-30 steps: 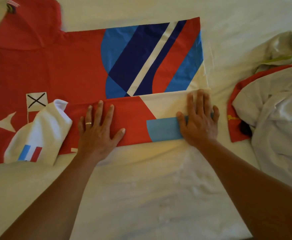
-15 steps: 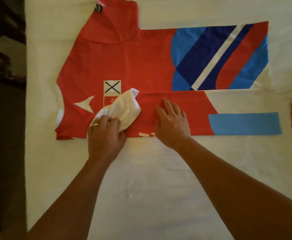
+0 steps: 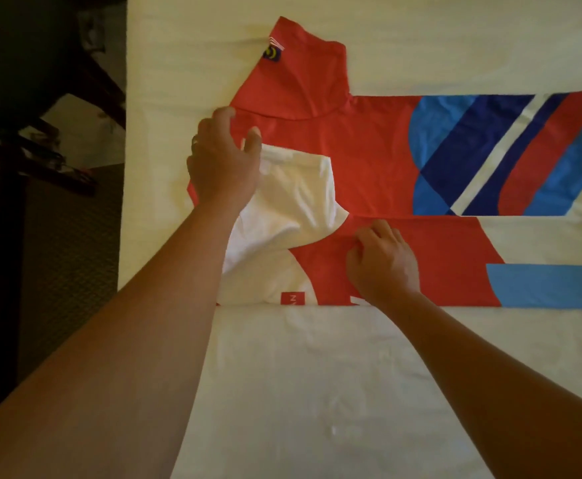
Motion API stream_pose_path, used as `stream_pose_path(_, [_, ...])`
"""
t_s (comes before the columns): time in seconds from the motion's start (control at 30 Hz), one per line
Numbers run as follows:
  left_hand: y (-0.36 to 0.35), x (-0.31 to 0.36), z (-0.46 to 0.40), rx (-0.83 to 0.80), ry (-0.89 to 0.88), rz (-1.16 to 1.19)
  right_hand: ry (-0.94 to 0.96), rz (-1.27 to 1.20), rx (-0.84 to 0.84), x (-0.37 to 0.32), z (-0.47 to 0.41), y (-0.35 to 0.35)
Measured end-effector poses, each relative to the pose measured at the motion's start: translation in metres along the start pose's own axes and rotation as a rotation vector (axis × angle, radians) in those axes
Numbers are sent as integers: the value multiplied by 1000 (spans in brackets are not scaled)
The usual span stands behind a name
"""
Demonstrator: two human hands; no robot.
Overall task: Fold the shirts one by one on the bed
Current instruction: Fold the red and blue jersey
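The bed [image 3: 317, 392], covered in a cream sheet, carries 1 red shirt [image 3: 369, 160] with blue and white panels, spread flat with its near side folded over.

Left arm: bare forearm enters from the lower left corner and runs diagonally up toward frame centre-left.
Left hand [image 3: 223, 160]: back of the hand faces the camera, wrist straight, fingers bent forward and loosely spread, thumb pointing up on the right side; 1 ring on a finger. Whether the fingers pinch anything cannot be told.
Right arm: bare forearm enters from the lower right corner, angled up and left.
Right hand [image 3: 382, 262]: palm down, back to the camera, knuckles raised, fingers curled with tips pressed down.
Spacing: 2 hands apart, left farther from the body than the right.
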State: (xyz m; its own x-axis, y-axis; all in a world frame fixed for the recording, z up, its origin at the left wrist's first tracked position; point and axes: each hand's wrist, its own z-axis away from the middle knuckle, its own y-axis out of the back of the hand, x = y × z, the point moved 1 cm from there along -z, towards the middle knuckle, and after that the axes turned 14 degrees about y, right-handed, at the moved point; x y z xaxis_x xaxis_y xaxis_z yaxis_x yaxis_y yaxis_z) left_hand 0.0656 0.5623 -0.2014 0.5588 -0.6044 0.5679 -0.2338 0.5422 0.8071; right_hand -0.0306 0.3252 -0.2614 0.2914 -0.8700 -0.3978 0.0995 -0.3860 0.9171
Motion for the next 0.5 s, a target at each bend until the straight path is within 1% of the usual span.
stream_pose_path(0.07, [-1, -11, 10, 41, 66, 28, 43, -88, 34, -11, -10, -5])
stream_pose_path(0.13, [-3, -34, 34, 21, 125, -22, 47, -133, 45, -20, -20, -10])
stream_pose_path(0.17, [-2, -48, 48, 4, 168, -57, 15, -163, 51, -24, -28, -11])
stream_pose_path(0.27, [2, -89, 83, -4, 284, -175, -171, -360, 51, -27, -62, -12])
stream_pose_path(0.33, [3, -107, 96, -36, 339, -246, -363, -567, 51, -29, -87, -9])
stream_pose_path(0.37, [3, -112, 100, -65, 353, -268, -440, -621, 36, -27, -97, -8])
stream_pose_path(0.43, [3, -117, 104, -115, 367, -282, -498, -688, -41, -23, -110, -7])
stream_pose_path(0.5, [4, -120, 102, -146, 394, -254, -510, -765, -105, -25, -119, 1])
